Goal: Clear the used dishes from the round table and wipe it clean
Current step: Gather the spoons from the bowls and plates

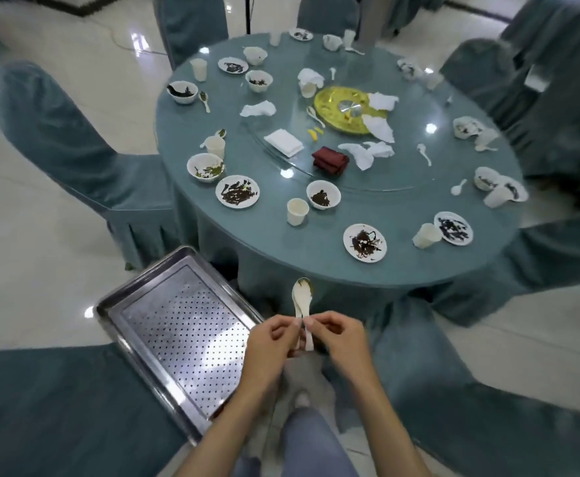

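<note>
A perforated metal tray (185, 325) lies at the lower left, its right edge running under the left forearm. Just right of it, the left grip (271, 342) has its fingers curled, thumb and forefinger pinching the handle end of the white spoons (301, 296). These look like two spoons nested bowl in bowl, though I cannot tell for sure. They stand nearly upright between both grips, with the bowl end above the fingertips and smeared green at its rim. The right grip (341, 339) is also curled in, pinching the same handles from the other side, so the fingertips of the two grips almost meet.

The spoons are held off the round desk (281, 242), in front of its near edge and against the hanging cloth. Dishes on the desk, well apart from both grips:
- a soiled bowl (206, 166)
- a smeared plate (237, 191)
- a white cup (297, 211)
- a second bowl (323, 194)
- a near plate (365, 242)
- a tipped cup (426, 235) touching a far-right plate (453, 228)

Crumpled napkins (367, 153) and a folded red cloth (330, 160) lie on the glass turntable (402, 187).
</note>
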`<action>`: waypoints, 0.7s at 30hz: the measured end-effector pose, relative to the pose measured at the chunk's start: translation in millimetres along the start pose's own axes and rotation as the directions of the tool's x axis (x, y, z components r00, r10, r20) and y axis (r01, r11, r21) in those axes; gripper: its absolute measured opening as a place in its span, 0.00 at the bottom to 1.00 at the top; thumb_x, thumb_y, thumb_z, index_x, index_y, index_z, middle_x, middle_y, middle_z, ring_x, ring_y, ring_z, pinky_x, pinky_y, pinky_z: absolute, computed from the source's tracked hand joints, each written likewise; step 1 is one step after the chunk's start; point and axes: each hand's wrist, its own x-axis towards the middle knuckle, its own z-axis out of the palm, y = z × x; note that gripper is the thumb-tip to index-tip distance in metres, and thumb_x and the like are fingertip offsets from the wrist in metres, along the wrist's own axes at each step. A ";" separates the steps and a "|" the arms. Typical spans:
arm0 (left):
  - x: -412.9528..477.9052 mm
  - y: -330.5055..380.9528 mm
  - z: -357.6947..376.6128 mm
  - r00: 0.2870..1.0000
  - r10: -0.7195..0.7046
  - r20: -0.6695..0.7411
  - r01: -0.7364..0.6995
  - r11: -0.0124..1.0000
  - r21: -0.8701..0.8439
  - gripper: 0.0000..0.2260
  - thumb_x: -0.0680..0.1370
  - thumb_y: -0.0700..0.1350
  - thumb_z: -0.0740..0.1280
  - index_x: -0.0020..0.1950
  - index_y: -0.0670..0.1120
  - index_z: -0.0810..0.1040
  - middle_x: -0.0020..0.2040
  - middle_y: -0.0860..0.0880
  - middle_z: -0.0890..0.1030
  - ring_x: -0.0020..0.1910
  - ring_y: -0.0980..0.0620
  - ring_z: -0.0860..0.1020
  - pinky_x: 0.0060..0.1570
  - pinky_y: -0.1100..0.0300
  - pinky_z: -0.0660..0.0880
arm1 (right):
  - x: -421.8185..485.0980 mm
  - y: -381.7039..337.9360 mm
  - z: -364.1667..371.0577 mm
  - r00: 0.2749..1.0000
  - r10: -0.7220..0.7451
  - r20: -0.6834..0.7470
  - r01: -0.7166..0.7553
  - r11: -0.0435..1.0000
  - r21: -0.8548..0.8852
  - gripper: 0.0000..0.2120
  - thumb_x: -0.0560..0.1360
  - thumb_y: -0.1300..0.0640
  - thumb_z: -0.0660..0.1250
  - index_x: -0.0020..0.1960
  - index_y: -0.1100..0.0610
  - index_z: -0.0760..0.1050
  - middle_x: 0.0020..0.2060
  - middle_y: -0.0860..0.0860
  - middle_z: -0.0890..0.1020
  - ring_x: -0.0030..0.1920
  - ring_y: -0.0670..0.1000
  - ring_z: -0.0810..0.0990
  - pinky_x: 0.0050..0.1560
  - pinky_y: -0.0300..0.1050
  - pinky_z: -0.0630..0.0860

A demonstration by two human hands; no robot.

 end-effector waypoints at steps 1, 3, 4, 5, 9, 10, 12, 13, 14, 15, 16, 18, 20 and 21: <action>-10.4 -2.5 0.4 1.000 0.012 0.016 -0.013 1.000 0.022 0.05 0.81 0.41 0.71 0.47 0.45 0.86 0.40 0.47 0.87 0.41 0.50 0.85 0.42 0.56 0.82 | -12.6 4.0 0.1 0.999 0.009 -0.037 -0.008 1.000 0.026 0.04 0.76 0.64 0.74 0.44 0.59 0.86 0.38 0.52 0.88 0.40 0.45 0.85 0.44 0.37 0.79; -29.4 -8.4 0.7 0.998 0.023 0.059 -0.025 0.999 0.041 0.05 0.81 0.42 0.71 0.48 0.45 0.87 0.42 0.46 0.87 0.44 0.48 0.86 0.44 0.55 0.83 | -34.5 14.4 -0.1 0.995 0.044 -0.090 -0.037 0.996 0.082 0.03 0.76 0.61 0.75 0.44 0.58 0.87 0.39 0.54 0.88 0.43 0.51 0.87 0.48 0.46 0.82; -38.7 -10.5 0.3 0.997 0.026 0.077 -0.029 0.999 0.038 0.05 0.80 0.43 0.71 0.49 0.46 0.87 0.42 0.46 0.87 0.44 0.47 0.86 0.44 0.54 0.83 | -44.7 17.8 0.4 0.992 0.066 -0.110 -0.054 0.993 0.109 0.04 0.76 0.59 0.75 0.44 0.58 0.87 0.39 0.54 0.88 0.44 0.54 0.87 0.50 0.50 0.82; -48.1 -12.9 -0.7 0.996 0.029 0.087 -0.032 0.999 0.027 0.05 0.80 0.44 0.72 0.49 0.46 0.88 0.42 0.46 0.87 0.43 0.47 0.86 0.45 0.53 0.83 | -54.2 20.0 2.0 0.988 0.091 -0.127 -0.074 0.988 0.136 0.05 0.76 0.57 0.75 0.43 0.58 0.87 0.39 0.55 0.87 0.44 0.56 0.86 0.51 0.52 0.81; -86.6 -24.2 -11.5 0.998 0.037 0.057 -0.037 0.999 -0.002 0.08 0.78 0.49 0.73 0.49 0.47 0.89 0.43 0.44 0.87 0.43 0.46 0.85 0.46 0.51 0.82 | -86.6 27.6 13.9 0.977 0.185 -0.101 -0.157 0.959 0.237 0.07 0.75 0.55 0.76 0.41 0.58 0.87 0.40 0.58 0.87 0.41 0.49 0.82 0.47 0.45 0.77; -96.7 -29.0 -16.5 0.999 0.036 0.032 -0.037 0.999 0.016 0.07 0.78 0.50 0.73 0.49 0.48 0.89 0.43 0.45 0.87 0.44 0.46 0.85 0.47 0.50 0.83 | -94.1 31.5 18.1 0.977 0.202 -0.067 -0.180 0.952 0.249 0.07 0.75 0.55 0.76 0.41 0.58 0.87 0.41 0.58 0.87 0.41 0.48 0.82 0.48 0.45 0.77; -119.1 -38.5 -28.7 0.999 0.035 -0.041 -0.033 0.998 0.059 0.06 0.79 0.50 0.73 0.51 0.51 0.89 0.44 0.47 0.88 0.46 0.48 0.86 0.50 0.50 0.83 | -110.1 38.2 28.6 0.976 0.218 0.003 -0.211 0.942 0.261 0.07 0.75 0.55 0.76 0.42 0.59 0.87 0.41 0.59 0.87 0.41 0.48 0.82 0.49 0.45 0.77; -131.5 -41.7 -35.1 0.996 0.036 -0.076 -0.030 0.997 0.072 0.06 0.78 0.50 0.73 0.52 0.51 0.89 0.44 0.48 0.88 0.45 0.50 0.86 0.49 0.54 0.83 | -118.6 41.8 35.1 0.976 0.215 0.030 -0.216 0.941 0.259 0.07 0.75 0.55 0.76 0.43 0.59 0.87 0.41 0.58 0.87 0.41 0.47 0.82 0.49 0.44 0.77; -142.7 -43.1 -40.7 0.993 0.041 -0.111 -0.033 0.996 0.080 0.05 0.78 0.49 0.74 0.51 0.51 0.89 0.42 0.49 0.87 0.43 0.53 0.85 0.46 0.58 0.82 | -127.1 45.2 41.4 0.977 0.207 0.052 -0.214 0.943 0.255 0.07 0.75 0.55 0.76 0.43 0.60 0.87 0.40 0.57 0.87 0.40 0.46 0.82 0.47 0.40 0.77; -153.5 -42.6 -46.2 0.989 0.049 -0.140 -0.038 0.996 0.084 0.05 0.78 0.47 0.74 0.51 0.50 0.88 0.41 0.49 0.87 0.41 0.55 0.84 0.43 0.63 0.80 | -135.2 48.0 49.1 0.977 0.200 0.069 -0.211 0.944 0.255 0.08 0.75 0.56 0.75 0.44 0.61 0.86 0.38 0.55 0.87 0.38 0.44 0.82 0.43 0.36 0.77; -163.7 -40.9 -52.4 0.986 0.049 -0.159 -0.039 0.997 0.070 0.04 0.78 0.45 0.74 0.51 0.49 0.88 0.41 0.49 0.88 0.40 0.56 0.85 0.41 0.66 0.79 | -143.3 48.4 57.4 0.977 0.198 0.083 -0.213 0.941 0.264 0.08 0.76 0.57 0.75 0.44 0.63 0.86 0.36 0.54 0.86 0.36 0.42 0.81 0.40 0.33 0.76; -181.0 -35.4 -65.9 0.985 0.015 -0.172 -0.020 0.999 -0.027 0.04 0.78 0.41 0.73 0.51 0.45 0.87 0.42 0.49 0.88 0.40 0.55 0.86 0.39 0.68 0.79 | -155.2 49.4 72.9 0.975 0.194 0.105 -0.217 0.935 0.281 0.08 0.76 0.59 0.74 0.45 0.66 0.85 0.33 0.53 0.84 0.33 0.41 0.80 0.35 0.31 0.74; -192.0 -33.0 -84.2 0.985 -0.024 -0.172 0.003 0.993 -0.122 0.05 0.78 0.40 0.72 0.53 0.43 0.86 0.43 0.46 0.88 0.42 0.50 0.87 0.40 0.66 0.80 | -163.1 45.7 90.2 0.975 0.175 0.139 -0.208 0.940 0.270 0.09 0.76 0.60 0.74 0.45 0.67 0.84 0.33 0.54 0.83 0.31 0.41 0.80 0.34 0.31 0.74; -195.2 -33.5 -94.7 0.985 -0.050 -0.168 0.022 0.986 -0.166 0.06 0.78 0.41 0.73 0.53 0.43 0.86 0.44 0.45 0.88 0.43 0.47 0.87 0.41 0.63 0.81 | -165.7 43.6 100.1 0.975 0.159 0.153 -0.193 0.949 0.249 0.09 0.76 0.59 0.74 0.44 0.66 0.84 0.33 0.54 0.83 0.32 0.42 0.79 0.34 0.32 0.74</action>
